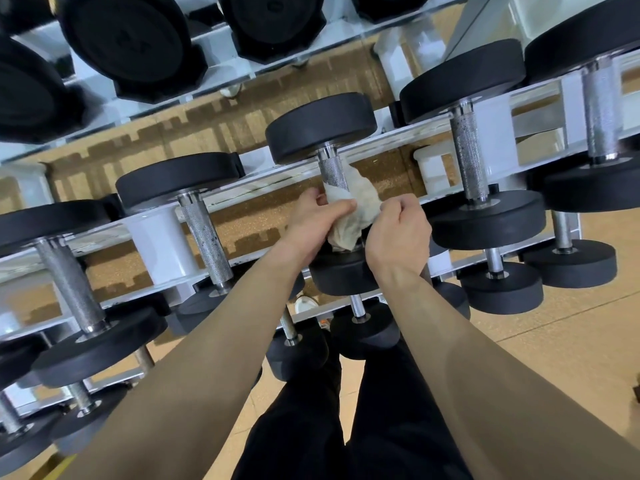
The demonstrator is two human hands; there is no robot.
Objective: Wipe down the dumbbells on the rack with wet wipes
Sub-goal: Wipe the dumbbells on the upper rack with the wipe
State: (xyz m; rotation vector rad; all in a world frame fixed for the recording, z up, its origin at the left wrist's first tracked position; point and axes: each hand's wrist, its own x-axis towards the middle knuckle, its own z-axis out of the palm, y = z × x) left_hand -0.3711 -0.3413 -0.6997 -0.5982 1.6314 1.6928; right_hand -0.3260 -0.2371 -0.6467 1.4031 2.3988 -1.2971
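One crumpled wet wipe wrapped round the knurled handle of the middle dumbbell on the white rack, my left hand pinching it, my right hand curled on its other edge, wrists partly hiding the near head, neighbouring dumbbells close either side

We are looking down at a gym's free-weights corner: a white tiered rack is carrying rows of black round-headed dumbbells with knurled steel handles, heavier dumbbell heads are sitting on the far tier, and tan speckled rubber flooring is showing beneath.
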